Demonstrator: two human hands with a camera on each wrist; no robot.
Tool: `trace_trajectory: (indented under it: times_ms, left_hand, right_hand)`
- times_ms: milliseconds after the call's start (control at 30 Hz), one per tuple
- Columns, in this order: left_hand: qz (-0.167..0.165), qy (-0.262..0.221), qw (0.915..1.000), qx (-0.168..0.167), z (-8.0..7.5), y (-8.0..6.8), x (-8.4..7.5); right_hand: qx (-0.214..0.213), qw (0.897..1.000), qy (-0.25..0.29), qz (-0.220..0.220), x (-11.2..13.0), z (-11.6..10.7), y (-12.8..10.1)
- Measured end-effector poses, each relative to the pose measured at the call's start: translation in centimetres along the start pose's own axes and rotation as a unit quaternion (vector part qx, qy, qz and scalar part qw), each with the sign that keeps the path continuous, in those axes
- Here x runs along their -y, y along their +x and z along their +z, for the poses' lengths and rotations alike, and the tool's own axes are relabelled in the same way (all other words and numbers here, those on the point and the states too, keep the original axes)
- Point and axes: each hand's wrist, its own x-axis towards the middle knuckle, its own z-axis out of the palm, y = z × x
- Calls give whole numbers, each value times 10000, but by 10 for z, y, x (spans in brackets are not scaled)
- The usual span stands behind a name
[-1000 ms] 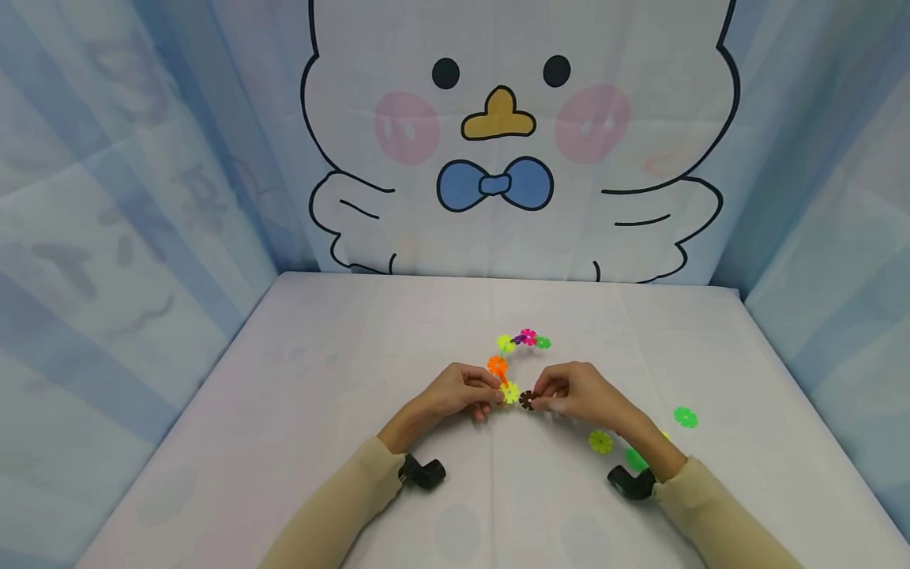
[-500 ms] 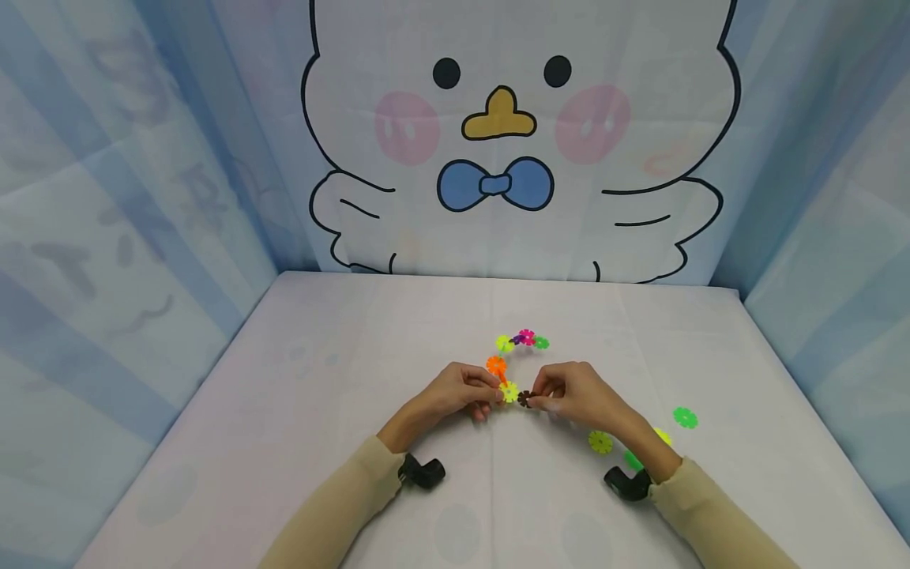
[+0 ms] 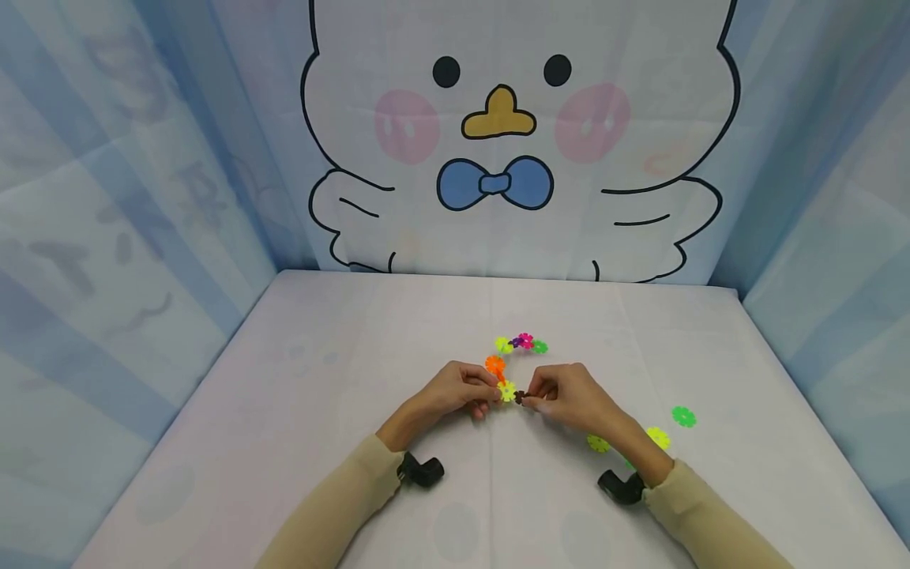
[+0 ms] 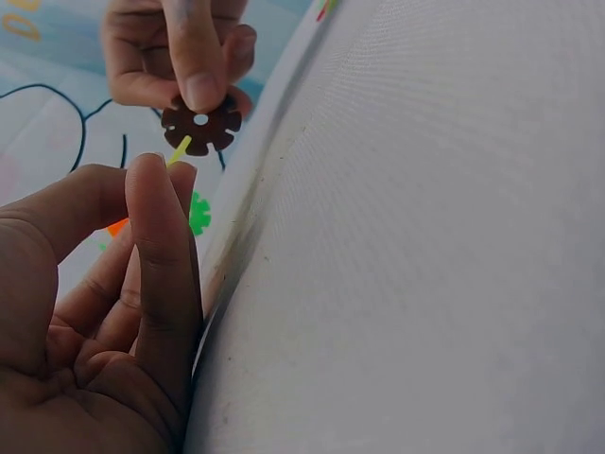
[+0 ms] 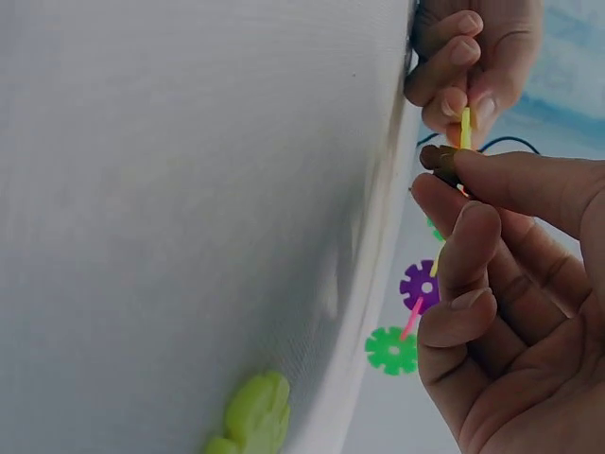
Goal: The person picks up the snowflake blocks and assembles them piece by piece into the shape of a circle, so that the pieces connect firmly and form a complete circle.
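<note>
Between left grip (image 3: 462, 390) and right grip (image 3: 569, 393), a yellow notched plastic disc (image 3: 507, 391) sits just left of a dark-brown notched plastic disc (image 3: 520, 397). Behind, a multicoloured notched-disc plastic chain (image 3: 494, 364) curves across the white cloth-covered tabletop (image 3: 355, 332); a green notched plastic disc (image 3: 684, 416) lies farther right.

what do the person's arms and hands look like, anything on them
The left hand and right hand are bare, without gloves. The left sleeve and right sleeve are long, plain and beige. A small black bent piece shows at each cuff: the left wrist piece and right wrist piece.
</note>
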Motion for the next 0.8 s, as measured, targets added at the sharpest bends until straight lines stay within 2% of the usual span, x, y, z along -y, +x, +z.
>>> trace_trajectory:
  times_ms: [433,800]
  left_hand:
    - [14,-27,10000,-18,-2,0,1]
    - [28,-6,10000,4,-3,0,2]
  right_hand:
    - [-235,9995,-210,-90,5,4,0]
    - [-174,9995,-196,-147,6,7,0]
